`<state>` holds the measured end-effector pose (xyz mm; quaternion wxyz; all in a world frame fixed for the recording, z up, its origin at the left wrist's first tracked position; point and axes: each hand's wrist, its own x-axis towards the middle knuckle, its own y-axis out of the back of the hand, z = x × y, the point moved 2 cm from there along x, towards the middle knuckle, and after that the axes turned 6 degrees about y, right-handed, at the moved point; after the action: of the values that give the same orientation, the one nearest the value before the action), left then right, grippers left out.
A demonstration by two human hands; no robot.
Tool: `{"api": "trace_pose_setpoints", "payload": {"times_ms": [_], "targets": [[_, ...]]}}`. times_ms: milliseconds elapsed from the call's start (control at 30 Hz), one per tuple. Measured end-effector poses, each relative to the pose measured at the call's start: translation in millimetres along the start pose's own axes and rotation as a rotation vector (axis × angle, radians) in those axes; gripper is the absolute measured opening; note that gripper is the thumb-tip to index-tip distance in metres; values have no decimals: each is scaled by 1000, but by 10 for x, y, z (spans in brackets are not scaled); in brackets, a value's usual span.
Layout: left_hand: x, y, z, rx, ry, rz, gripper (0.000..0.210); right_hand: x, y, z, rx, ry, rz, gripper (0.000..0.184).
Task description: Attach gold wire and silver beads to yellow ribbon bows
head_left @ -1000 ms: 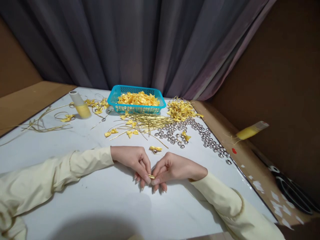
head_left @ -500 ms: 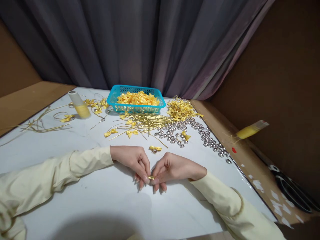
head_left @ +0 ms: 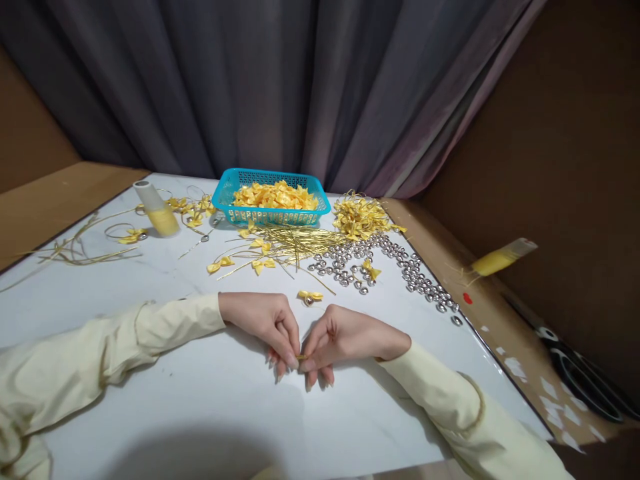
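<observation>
The left hand [head_left: 263,323] and right hand [head_left: 343,339] meet above the near part of the counter [head_left: 200,400], each closed to a narrow pinch on a small gold piece [head_left: 301,357]. It lies between the two thumbs and fingertips, mostly covered by them, so its full shape cannot be told. The remaining fingers of both hands curl downward; whether they touch the counter is unclear.

Just beyond the hands lies a yellow bow with a silver bead [head_left: 310,297]. Farther back, a sheaf of gold cords [head_left: 310,241] stretches across the white, faintly veined surface, with silver beads [head_left: 423,283] scattered to its right and a heap of yellow bows with cords [head_left: 361,219] behind them. A blue basket [head_left: 270,217] holds more yellow bows [head_left: 275,196]. A bottle with yellow contents [head_left: 163,219] leans at the left; a similar bottle [head_left: 500,259] lies off the right edge, on brown board [head_left: 445,243], with black-handled scissors [head_left: 583,380] and white scraps [head_left: 553,408] nearer.

A grey-purple curtain [head_left: 270,87] hangs behind, between brown side walls [head_left: 560,133].
</observation>
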<state>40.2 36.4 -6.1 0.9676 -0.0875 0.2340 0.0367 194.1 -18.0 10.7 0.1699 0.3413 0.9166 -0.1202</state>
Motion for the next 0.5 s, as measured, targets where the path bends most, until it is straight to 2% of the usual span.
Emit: {"api": "trace_pose_setpoints", "payload": {"times_ms": [500], "targets": [[-11, -5, 14, 22, -11, 14, 19, 14, 11, -1, 52, -30, 7, 26]]}}
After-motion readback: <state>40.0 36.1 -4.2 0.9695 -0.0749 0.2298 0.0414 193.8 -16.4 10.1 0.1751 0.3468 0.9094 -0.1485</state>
